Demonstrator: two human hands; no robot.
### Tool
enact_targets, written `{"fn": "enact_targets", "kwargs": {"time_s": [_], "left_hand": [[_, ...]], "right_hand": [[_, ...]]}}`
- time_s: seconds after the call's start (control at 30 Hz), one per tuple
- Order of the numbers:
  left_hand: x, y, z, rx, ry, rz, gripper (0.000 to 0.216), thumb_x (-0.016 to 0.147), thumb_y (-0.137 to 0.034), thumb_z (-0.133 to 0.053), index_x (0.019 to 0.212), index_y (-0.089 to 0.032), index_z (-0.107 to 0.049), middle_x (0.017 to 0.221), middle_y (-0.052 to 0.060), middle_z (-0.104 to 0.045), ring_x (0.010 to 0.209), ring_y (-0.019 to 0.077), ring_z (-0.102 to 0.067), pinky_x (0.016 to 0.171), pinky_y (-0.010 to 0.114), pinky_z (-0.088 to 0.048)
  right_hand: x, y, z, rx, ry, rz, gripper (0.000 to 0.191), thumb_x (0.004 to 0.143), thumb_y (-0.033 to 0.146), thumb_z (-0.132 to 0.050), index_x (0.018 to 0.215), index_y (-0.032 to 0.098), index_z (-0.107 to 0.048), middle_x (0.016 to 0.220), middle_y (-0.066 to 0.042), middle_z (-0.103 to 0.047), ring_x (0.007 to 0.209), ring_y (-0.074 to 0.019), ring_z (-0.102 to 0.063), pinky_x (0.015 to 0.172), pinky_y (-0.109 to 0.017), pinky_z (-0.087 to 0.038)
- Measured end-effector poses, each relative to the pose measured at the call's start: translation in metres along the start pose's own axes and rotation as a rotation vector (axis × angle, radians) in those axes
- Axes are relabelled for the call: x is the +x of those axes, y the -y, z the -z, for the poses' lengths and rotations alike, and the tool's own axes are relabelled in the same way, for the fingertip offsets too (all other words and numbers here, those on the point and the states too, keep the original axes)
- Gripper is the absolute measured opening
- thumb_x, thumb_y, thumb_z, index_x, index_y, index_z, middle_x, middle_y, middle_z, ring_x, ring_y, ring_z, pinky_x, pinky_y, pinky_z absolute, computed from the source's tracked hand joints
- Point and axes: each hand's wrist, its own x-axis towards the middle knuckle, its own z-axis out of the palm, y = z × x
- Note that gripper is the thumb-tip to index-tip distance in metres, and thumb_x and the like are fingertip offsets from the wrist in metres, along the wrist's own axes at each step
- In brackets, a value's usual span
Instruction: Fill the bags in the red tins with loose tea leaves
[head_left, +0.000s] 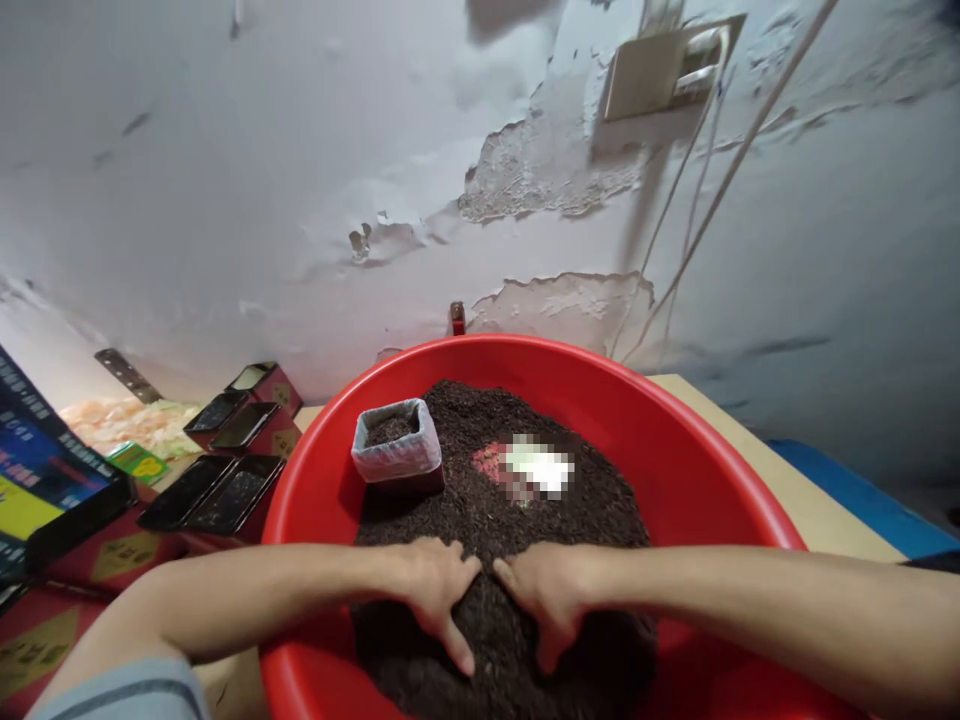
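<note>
A large red plastic basin [517, 350] holds a broad heap of dark, dry, loose material [465, 410] that looks like tea leaves. My left hand [441, 592] rests on the heap, thumb apart and fingers stretched forward, their tips partly sunk in. Opposite it, my right hand [551, 595] presses into the same heap with its thumb and fingers apart. A narrow gap separates the two hands. Beyond my left hand stands a box with a pale plastic liner [397, 455], partly filled with the dark material. A pinkish packet [489, 462], mostly blurred out, lies on the heap.
Several red-and-black tins [214, 490] stand left of the basin. A blue printed bag or box [45, 440], a green packet [139, 462] and pale crumpled stuff [127, 420] are farther left. The table edge [750, 470] shows at right. Cables [724, 185] hang along the peeling wall.
</note>
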Motion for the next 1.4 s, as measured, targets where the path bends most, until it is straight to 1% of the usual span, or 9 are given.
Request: {"fn": "enact_targets", "kwargs": {"time_s": [0.13,0.27,0.4,0.5,0.63,0.8,1.03,1.23,1.4], "left_hand": [[0.003,-0.005,-0.012,-0.036,0.085,-0.005,0.110,0.062,-0.072,-0.077,0.150,-0.015,-0.047,0.133,0.026,-0.066,0.114,0.0463,-0.068,0.093,0.056,-0.057],[0.010,-0.003,-0.017,0.072,0.019,-0.061,0.109,0.062,-0.058,-0.082,0.153,-0.012,-0.042,0.132,0.026,-0.066,0.111,0.0456,-0.069,0.089,0.054,-0.059],[0.004,0.001,0.000,0.100,-0.065,-0.067,0.062,0.071,-0.045,-0.077,0.126,-0.020,-0.068,0.112,0.016,-0.076,0.098,0.0398,-0.074,0.081,0.047,-0.062],[-0.003,0.004,0.008,0.129,-0.187,-0.081,0.046,0.083,-0.041,-0.069,0.125,-0.021,-0.071,0.125,0.017,-0.073,0.111,0.0388,-0.071,0.095,0.050,-0.057],[0.002,0.000,-0.006,0.198,-0.089,-0.003,0.109,0.071,-0.059,-0.082,0.158,-0.011,-0.036,0.160,0.032,-0.033,0.135,0.0503,-0.052,0.104,0.057,-0.051],[0.007,-0.004,-0.016,0.222,-0.018,-0.098,0.082,0.075,-0.055,-0.081,0.139,-0.008,-0.059,0.126,0.028,-0.068,0.109,0.0433,-0.070,0.088,0.049,-0.060],[0.005,0.001,-0.005,0.243,-0.059,-0.141,0.069,0.071,-0.053,-0.083,0.127,-0.015,-0.069,0.121,0.022,-0.072,0.100,0.0382,-0.074,0.079,0.041,-0.061],[-0.005,0.009,0.024,0.107,-0.028,-0.178,0.042,0.079,-0.028,-0.080,0.121,-0.024,-0.075,0.071,0.001,-0.074,0.070,0.0219,-0.070,0.067,0.028,-0.054],[-0.057,0.050,0.068,-0.229,-0.395,-0.294,0.030,0.075,-0.021,-0.079,0.105,-0.024,-0.081,0.083,-0.003,-0.077,0.078,0.0166,-0.069,0.081,0.024,-0.050]], "right_hand": [[0.009,0.001,-0.012,-0.072,-0.006,0.007,0.145,0.051,0.046,-0.094,0.165,0.009,-0.012,0.164,-0.032,-0.022,0.142,-0.0486,-0.043,0.112,-0.055,-0.046],[0.010,-0.001,-0.010,-0.140,-0.159,0.060,0.114,0.052,0.040,-0.091,0.151,0.007,-0.048,0.131,-0.028,-0.066,0.111,-0.0454,-0.070,0.091,-0.052,-0.058],[0.000,-0.006,0.003,-0.152,-0.327,0.072,0.069,0.065,0.039,-0.084,0.128,0.016,-0.069,0.114,-0.017,-0.074,0.100,-0.0384,-0.074,0.086,-0.047,-0.058],[0.000,-0.011,0.003,-0.108,-0.369,0.091,0.089,0.064,0.048,-0.086,0.141,0.015,-0.059,0.138,-0.022,-0.062,0.121,-0.0433,-0.064,0.100,-0.052,-0.052],[0.010,-0.009,-0.010,-0.160,-0.349,0.072,0.112,0.058,0.054,-0.090,0.151,0.008,-0.047,0.153,-0.035,-0.041,0.133,-0.0535,-0.051,0.097,-0.059,-0.052],[0.008,-0.001,-0.013,-0.336,-0.373,0.228,0.057,0.080,0.025,-0.073,0.133,0.008,-0.061,0.119,-0.024,-0.068,0.095,-0.0371,-0.074,0.076,-0.047,-0.061],[0.004,-0.001,-0.006,-0.379,-0.279,0.181,0.080,0.077,0.036,-0.077,0.146,0.006,-0.051,0.141,-0.034,-0.054,0.115,-0.0471,-0.067,0.081,-0.052,-0.060],[-0.011,0.000,0.013,-0.255,-0.271,0.196,0.042,0.094,0.026,-0.060,0.132,0.010,-0.057,0.119,-0.021,-0.067,0.085,-0.0285,-0.074,0.067,-0.034,-0.055],[-0.029,-0.004,0.061,-0.105,-0.540,0.250,0.026,0.099,0.022,-0.054,0.120,0.008,-0.059,0.117,-0.018,-0.064,0.098,-0.0243,-0.066,0.087,-0.035,-0.051]]}}
